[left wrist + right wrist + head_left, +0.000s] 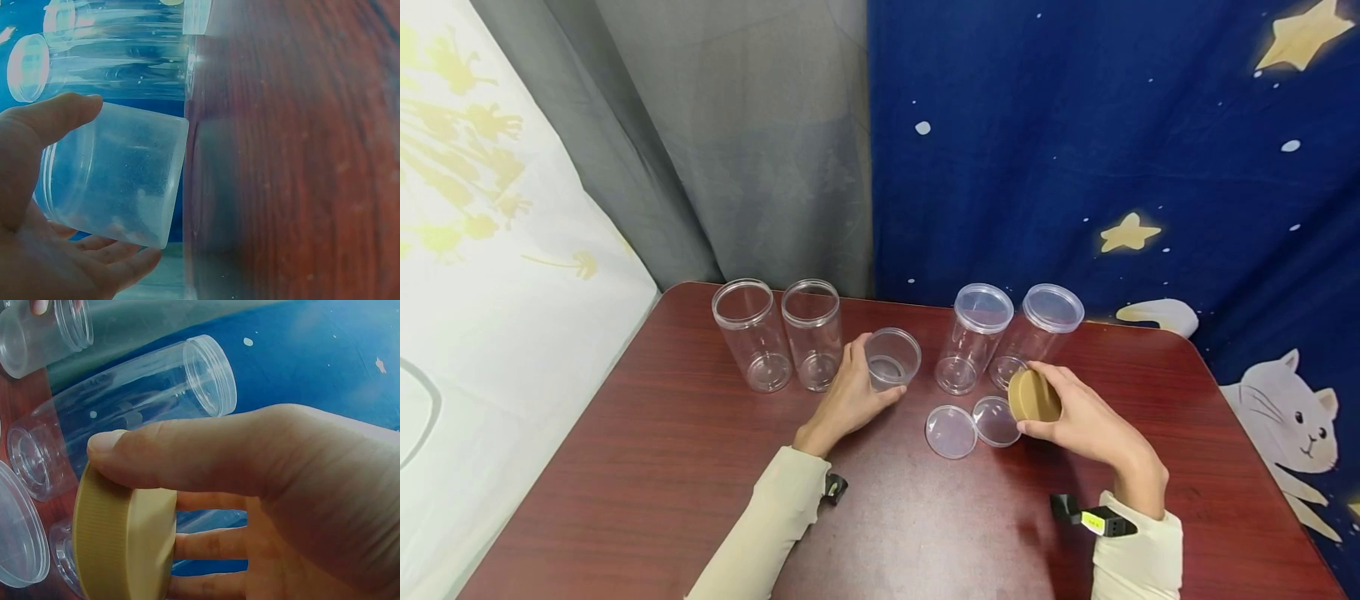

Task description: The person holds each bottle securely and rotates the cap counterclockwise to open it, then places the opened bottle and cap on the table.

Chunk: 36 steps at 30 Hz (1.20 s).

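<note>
My left hand [853,389] grips a short clear plastic jar [125,178] from its left side, the thumb on one side and the fingers on the other. The jar's mouth is uncovered, and its base is slightly tilted at the tabletop. My right hand [1086,417] pinches a gold lid [103,534] with a ribbed edge between thumb and fingers, held on its side above the table. Two clear round lids lie just left of it: a left one [951,432] and a right one [997,421], their rims touching or nearly so.
Two tall uncovered clear jars, one far left [751,333] and one beside it [812,333], stand at the back left. Two tall clear jars with lids on, a nearer [973,333] and a farther right one [1045,325], stand at the back right. Curtains hang behind the dark red table [647,467].
</note>
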Tool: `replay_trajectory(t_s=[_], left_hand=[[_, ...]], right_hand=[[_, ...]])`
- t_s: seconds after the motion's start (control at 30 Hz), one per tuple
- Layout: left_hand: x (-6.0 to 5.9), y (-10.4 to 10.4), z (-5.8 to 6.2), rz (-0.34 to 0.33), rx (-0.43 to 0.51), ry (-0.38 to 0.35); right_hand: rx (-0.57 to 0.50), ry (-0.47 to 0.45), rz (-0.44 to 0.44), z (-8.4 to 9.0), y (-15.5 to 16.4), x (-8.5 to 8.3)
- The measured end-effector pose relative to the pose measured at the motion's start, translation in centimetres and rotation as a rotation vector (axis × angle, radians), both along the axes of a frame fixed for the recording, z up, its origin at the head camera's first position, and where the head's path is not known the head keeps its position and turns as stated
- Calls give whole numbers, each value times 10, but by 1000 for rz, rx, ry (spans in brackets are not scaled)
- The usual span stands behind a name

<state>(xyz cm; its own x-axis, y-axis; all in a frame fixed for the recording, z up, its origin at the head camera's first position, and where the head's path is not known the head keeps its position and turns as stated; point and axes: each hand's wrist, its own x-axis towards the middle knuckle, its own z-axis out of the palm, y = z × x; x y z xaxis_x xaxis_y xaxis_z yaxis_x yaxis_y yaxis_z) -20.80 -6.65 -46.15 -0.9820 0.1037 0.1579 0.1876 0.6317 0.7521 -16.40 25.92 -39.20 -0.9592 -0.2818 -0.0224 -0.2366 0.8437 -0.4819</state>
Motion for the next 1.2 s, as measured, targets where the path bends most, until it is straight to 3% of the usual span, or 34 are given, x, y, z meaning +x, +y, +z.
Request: replay_trajectory(t_s=[1.2], left_hand=[[-2, -3, -2, -5, 12, -57]], right_hand=[[-3, -62, -5, -15, 19, -5]])
